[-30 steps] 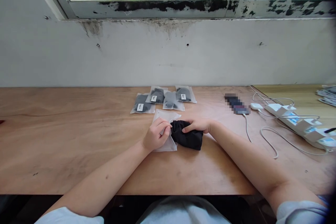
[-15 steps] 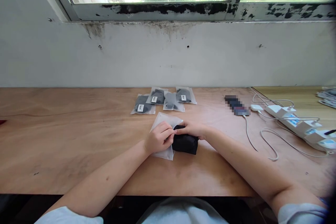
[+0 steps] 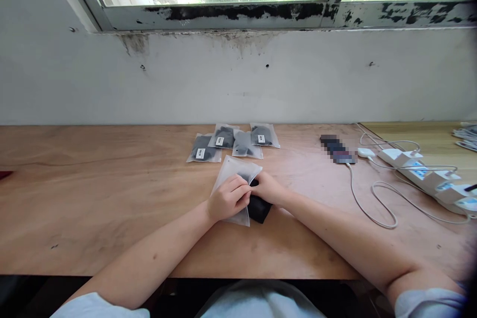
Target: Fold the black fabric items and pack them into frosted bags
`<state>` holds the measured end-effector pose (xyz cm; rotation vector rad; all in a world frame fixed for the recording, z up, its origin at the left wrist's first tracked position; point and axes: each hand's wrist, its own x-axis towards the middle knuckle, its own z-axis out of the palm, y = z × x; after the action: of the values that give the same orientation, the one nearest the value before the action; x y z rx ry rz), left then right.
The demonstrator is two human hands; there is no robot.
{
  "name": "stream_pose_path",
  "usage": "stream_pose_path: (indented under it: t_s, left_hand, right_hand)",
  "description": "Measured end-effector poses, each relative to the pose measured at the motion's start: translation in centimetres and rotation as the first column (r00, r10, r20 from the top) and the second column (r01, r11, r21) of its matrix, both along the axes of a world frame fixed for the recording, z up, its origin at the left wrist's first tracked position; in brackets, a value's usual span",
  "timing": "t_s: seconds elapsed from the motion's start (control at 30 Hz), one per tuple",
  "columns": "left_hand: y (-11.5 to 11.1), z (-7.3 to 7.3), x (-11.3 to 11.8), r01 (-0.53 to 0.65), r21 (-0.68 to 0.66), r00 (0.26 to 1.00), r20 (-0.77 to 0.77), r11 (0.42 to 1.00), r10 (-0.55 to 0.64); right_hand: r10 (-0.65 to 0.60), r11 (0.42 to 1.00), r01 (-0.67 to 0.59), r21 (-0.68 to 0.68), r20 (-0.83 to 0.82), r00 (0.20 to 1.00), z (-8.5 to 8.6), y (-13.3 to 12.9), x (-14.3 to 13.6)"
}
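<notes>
A frosted plastic bag lies near the middle of the table, with a black folded item partly inside its right-hand opening. My left hand is closed on the bag near that opening. From the right, my right hand grips the black item, its fingertips meeting those of my left hand at the bag's edge. Part of the black item is hidden under my right hand and behind the bag.
Several frosted bags with dark contents lie beyond my hands. At the right are a pixelated phone on a cable, a white charger and a power strip with plugs. A wall and window stand behind the table.
The black item has moved left, further into the bag, and less of it shows. My right hand has shifted left with it, and the bag's upper edge has lifted slightly.
</notes>
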<state>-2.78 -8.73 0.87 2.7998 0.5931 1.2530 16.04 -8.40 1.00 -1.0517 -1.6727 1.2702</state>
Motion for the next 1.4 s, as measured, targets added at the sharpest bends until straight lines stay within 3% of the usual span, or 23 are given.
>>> stream_pose_path:
  t_s: [0.13,0.23,0.33,0.43,0.7,0.97,1.2,1.4]
  left_hand:
    - [0.1,0.2,0.1,-0.041,-0.023,0.996,-0.083,0.999,0.039]
    - [0.2,0.3,0.3,-0.206,-0.057,0.974,-0.112,0.977,0.199]
    - [0.3,0.2,0.5,-0.438,-0.081,0.896,-0.118,0.895,0.428]
    - [0.5,-0.1,0.6,-0.558,-0.098,0.825,-0.18,0.824,0.536]
    - [1.0,-0.7,0.4,-0.586,-0.082,0.793,-0.263,0.806,0.549]
    - [2.1,-1.3,0.0,-0.478,-0.134,0.864,-0.25,0.868,0.437]
    - [2.3,-1.4,-0.3,-0.466,-0.28,0.884,-0.171,0.839,0.435]
    - [2.6,-1.7,-0.6,-0.471,-0.252,0.881,-0.186,0.845,0.435]
  right_hand:
    - [-0.086,0.987,0.064,-0.15,-0.141,0.986,-0.7,0.6,0.3]
    - [-0.14,0.958,0.066,-0.28,-0.25,0.958,-0.7,1.0,0.8]
    - [-0.133,0.93,-0.011,-0.368,-0.363,0.922,-0.6,1.2,1.0]
    - [-0.14,0.922,-0.043,-0.385,-0.434,0.89,-0.7,1.4,1.0]
    - [-0.172,0.951,0.018,-0.31,-0.476,0.862,-1.6,1.8,0.6]
    - [-0.17,0.921,-0.01,-0.39,-0.423,0.89,-0.5,1.6,0.8]
    - [-0.207,0.942,0.062,-0.331,-0.426,0.88,-0.2,1.3,0.7]
    - [-0.186,0.946,0.028,-0.324,-0.465,0.865,-0.7,1.6,1.0]
